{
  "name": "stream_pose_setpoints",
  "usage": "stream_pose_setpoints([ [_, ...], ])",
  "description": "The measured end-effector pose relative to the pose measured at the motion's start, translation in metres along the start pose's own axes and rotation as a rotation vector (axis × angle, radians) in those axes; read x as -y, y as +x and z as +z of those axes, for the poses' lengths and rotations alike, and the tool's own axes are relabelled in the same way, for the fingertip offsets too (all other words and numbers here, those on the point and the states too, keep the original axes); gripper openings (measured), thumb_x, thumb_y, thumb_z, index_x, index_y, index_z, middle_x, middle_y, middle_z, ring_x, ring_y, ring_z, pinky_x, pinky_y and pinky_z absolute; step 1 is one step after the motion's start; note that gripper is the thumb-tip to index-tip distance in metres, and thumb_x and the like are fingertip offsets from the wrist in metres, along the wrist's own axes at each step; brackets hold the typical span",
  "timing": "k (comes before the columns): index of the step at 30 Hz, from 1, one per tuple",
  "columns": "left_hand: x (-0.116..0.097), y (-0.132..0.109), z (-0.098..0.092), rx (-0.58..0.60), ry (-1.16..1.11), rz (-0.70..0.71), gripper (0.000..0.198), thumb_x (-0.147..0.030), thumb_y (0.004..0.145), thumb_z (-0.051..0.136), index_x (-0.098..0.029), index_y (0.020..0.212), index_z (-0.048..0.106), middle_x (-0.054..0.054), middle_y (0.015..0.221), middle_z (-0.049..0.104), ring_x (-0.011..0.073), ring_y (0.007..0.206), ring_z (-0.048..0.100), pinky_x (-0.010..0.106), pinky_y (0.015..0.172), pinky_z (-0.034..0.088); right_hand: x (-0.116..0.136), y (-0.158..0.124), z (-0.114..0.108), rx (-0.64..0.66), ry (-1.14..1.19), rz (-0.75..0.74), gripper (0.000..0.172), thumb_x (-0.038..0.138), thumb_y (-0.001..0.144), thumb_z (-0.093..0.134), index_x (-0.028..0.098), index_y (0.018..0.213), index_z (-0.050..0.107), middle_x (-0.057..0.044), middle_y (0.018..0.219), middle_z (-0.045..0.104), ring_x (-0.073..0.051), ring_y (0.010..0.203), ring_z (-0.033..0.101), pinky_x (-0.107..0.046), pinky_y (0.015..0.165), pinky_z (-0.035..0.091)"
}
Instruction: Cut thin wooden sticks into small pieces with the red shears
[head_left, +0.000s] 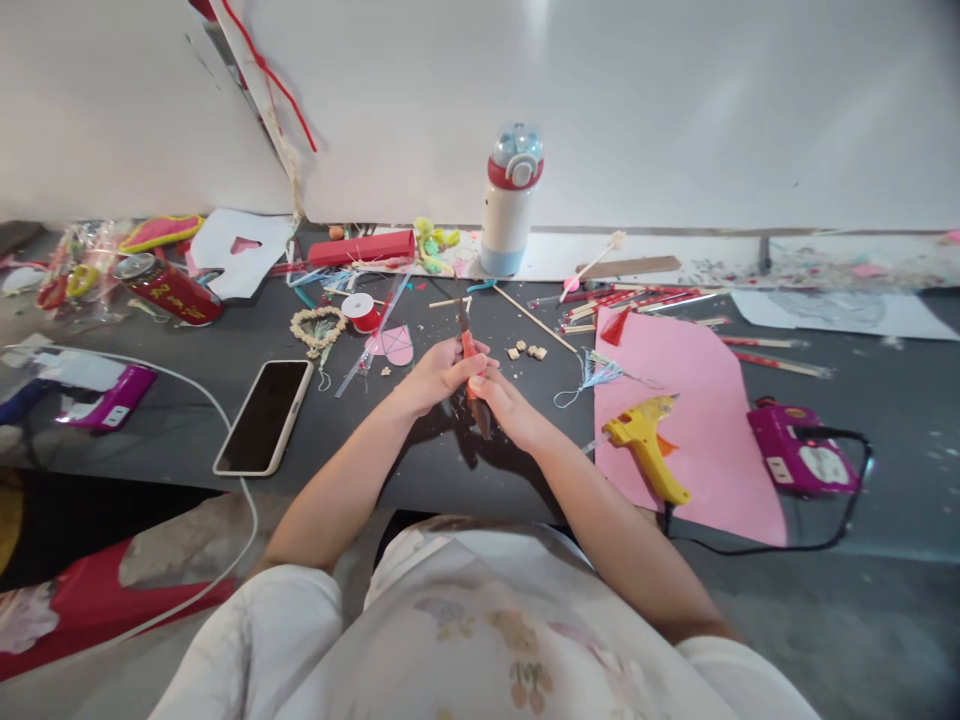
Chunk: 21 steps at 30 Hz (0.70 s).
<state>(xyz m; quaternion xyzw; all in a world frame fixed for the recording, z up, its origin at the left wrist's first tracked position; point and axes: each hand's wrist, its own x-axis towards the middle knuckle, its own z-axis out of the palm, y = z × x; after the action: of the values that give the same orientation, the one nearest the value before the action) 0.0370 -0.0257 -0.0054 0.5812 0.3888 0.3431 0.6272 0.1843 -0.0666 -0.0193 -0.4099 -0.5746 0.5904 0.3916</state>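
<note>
My left hand (441,374) and my right hand (508,402) meet over the middle of the table. Between them is a slim tool with an orange-red handle (471,352), a thin dark tip pointing away from me and a broader dark end toward me. Both thumbs press on it, and the fingers hide part of its shape, so its exact kind is unclear. Several small pale wooden-looking pieces (527,351) lie just beyond my right hand. Left of my left hand are a pink paper piece (397,345) and a beaded heart loop (318,332) with a tassel.
A phone (264,418) and a red can (169,290) are at left. A bottle (512,205) stands at the back. On the right, a yellow glue gun (646,445) rests on pink sheet (697,400), near a purple corded device (802,452). Sticks (637,305) lie behind.
</note>
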Motion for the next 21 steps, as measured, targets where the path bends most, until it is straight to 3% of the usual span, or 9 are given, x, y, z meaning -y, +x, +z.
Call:
stream_pose_setpoints([
  [9,0.000,0.000,0.001,-0.008,-0.004,-0.002,0.071,-0.072,0.065,0.073,-0.013,0.102,0.058,0.017,0.100,0.075,0.0288,0.095,0.073,0.044,0.091,0.054,0.000,0.000,-0.001,-0.023,0.000,0.014,0.035,0.052,0.086,0.050,0.019,0.095,0.054,-0.006,0.097,0.054,-0.022,0.096,0.051,-0.039,0.090,0.043],
  [16,-0.002,0.000,-0.001,-0.026,0.005,-0.005,0.081,-0.079,0.068,0.065,-0.013,0.115,0.058,0.020,0.111,0.073,0.0307,0.107,0.070,0.047,0.096,0.053,0.003,-0.002,0.000,-0.021,0.044,0.024,0.037,0.058,0.087,0.052,0.022,0.078,0.047,0.000,0.073,0.046,-0.017,0.070,0.044,-0.033,0.069,0.041],
  [18,-0.001,0.003,-0.008,-0.135,-0.002,0.019,0.077,-0.081,0.075,0.055,-0.016,0.116,0.059,0.018,0.113,0.072,0.0280,0.104,0.071,0.045,0.092,0.055,0.002,-0.003,0.000,-0.021,0.055,0.025,0.040,0.061,0.086,0.053,0.022,0.079,0.047,0.000,0.072,0.047,-0.016,0.068,0.044,-0.032,0.067,0.040],
  [21,0.000,0.009,-0.023,-0.424,0.082,0.099,0.067,-0.075,0.087,0.044,-0.020,0.123,0.057,0.014,0.111,0.072,0.0224,0.092,0.072,0.041,0.082,0.058,-0.003,-0.002,-0.001,-0.030,0.050,0.074,0.047,0.069,0.088,0.046,0.022,0.081,0.048,0.000,0.070,0.048,-0.017,0.068,0.046,-0.032,0.067,0.040],
])
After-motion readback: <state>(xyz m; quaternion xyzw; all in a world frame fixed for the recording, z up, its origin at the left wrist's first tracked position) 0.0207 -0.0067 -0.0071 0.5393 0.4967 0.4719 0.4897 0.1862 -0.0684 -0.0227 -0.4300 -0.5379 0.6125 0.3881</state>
